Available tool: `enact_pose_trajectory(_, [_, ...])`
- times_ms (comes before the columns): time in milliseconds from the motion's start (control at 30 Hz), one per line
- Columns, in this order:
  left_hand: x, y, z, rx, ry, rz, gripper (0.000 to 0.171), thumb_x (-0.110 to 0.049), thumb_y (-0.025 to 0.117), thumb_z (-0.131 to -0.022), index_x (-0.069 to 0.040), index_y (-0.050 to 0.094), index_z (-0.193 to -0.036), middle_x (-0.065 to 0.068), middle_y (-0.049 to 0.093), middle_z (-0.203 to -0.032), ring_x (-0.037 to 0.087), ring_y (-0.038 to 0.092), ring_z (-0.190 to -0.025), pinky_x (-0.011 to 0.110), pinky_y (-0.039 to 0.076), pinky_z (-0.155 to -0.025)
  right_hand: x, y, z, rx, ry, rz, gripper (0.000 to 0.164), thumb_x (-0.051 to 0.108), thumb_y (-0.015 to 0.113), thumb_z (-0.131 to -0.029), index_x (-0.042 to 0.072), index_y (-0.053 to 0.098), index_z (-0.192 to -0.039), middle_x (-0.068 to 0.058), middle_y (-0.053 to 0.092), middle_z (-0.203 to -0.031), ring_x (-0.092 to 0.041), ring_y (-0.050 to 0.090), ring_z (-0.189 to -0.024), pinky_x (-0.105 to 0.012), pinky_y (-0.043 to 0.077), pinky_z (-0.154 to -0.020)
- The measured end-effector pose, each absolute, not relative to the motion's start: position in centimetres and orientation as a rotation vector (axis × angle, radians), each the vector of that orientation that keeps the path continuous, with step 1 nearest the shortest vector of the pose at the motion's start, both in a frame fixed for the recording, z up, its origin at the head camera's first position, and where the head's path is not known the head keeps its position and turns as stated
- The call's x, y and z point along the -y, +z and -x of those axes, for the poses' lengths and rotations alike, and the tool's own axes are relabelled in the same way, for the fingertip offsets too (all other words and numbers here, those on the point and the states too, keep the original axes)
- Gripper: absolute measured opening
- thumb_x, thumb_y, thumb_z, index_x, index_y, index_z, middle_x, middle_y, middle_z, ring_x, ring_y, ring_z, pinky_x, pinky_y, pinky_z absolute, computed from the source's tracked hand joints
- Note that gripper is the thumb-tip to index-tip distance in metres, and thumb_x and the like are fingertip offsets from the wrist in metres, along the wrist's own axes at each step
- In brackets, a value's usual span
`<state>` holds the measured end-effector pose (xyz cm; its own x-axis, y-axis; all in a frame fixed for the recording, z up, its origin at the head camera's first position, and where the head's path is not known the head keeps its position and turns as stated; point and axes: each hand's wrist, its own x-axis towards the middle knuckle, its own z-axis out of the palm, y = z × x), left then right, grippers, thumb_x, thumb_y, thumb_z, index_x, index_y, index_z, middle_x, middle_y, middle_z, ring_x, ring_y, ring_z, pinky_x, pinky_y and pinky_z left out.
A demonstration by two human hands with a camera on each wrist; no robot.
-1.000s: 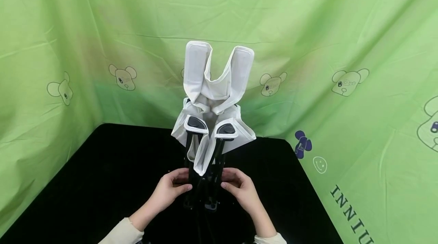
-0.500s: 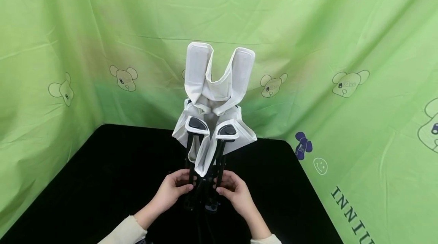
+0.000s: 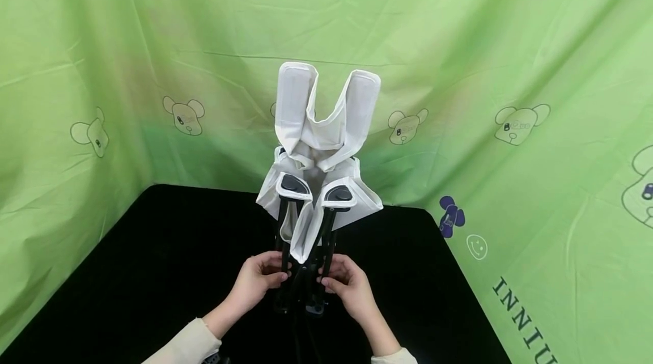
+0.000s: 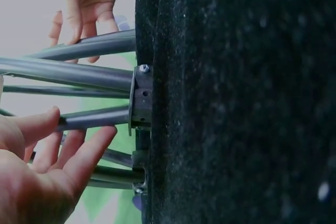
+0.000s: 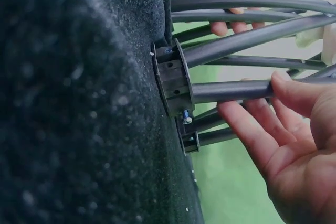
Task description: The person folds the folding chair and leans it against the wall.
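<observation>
A folded camp chair (image 3: 326, 131) with white fabric and black tubes stands upright at the middle of the head view. My left hand (image 3: 252, 282) pinches a black tube (image 4: 94, 118) low on its left side between thumb and fingers. On the other side my right hand (image 3: 352, 287) pinches a matching tube (image 5: 231, 91) the same way. Both wrist views show the tubes running into black plastic feet; one foot (image 4: 142, 98) is just beyond my left fingertips, another foot (image 5: 173, 80) near my right. The fabric hangs gathered in folds between the tubes.
A black cloth-covered table (image 3: 178, 250) lies under the chair. Green printed curtains (image 3: 229, 29) enclose the back and both sides.
My right hand has moved inward to the left and now pinches its tube. My left hand has shifted slightly right onto its tube. The chair has stayed in place.
</observation>
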<state>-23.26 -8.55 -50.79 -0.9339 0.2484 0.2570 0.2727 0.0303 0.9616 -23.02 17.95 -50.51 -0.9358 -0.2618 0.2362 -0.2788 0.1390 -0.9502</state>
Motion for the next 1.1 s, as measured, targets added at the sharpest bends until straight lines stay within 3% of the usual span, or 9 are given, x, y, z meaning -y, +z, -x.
enact_pose_trajectory(200, [8.1,-50.9,23.1,2.207,-2.117,0.509,0.034,0.008,0.075,-0.086,0.003,0.069,-0.119,0.026,0.074,-0.107,0.025,0.076,-0.091,0.051,0.063,-0.075,-17.7,-50.6,22.9,2.359,1.95,-0.545,0.039,-0.005,0.072,-0.09,-0.001,0.059,-0.127,-0.019,0.072,-0.109,-0.019,0.075,-0.091,-0.035,0.066,-0.072])
enact_pose_trajectory(867, [7.4,-51.0,24.0,2.161,-2.137,0.456,0.042,0.012,0.075,-0.085,0.009,0.068,-0.126,0.029,0.074,-0.106,0.031,0.076,-0.092,0.051,0.063,-0.077,-17.6,-50.7,24.2,2.331,1.92,-0.58,0.034,-0.008,0.07,-0.091,0.003,0.059,-0.121,-0.025,0.07,-0.107,-0.023,0.075,-0.091,-0.036,0.065,-0.069])
enact_pose_trajectory(1100, [7.1,-51.0,24.9,2.16,-2.103,0.431,0.041,0.013,0.075,-0.083,0.005,0.071,-0.123,0.024,0.076,-0.103,0.029,0.076,-0.092,0.052,0.063,-0.076,-17.4,-50.6,25.2,2.336,1.926,-0.542,0.035,-0.011,0.07,-0.09,0.006,0.06,-0.12,-0.023,0.07,-0.107,-0.022,0.075,-0.091,-0.035,0.065,-0.069])
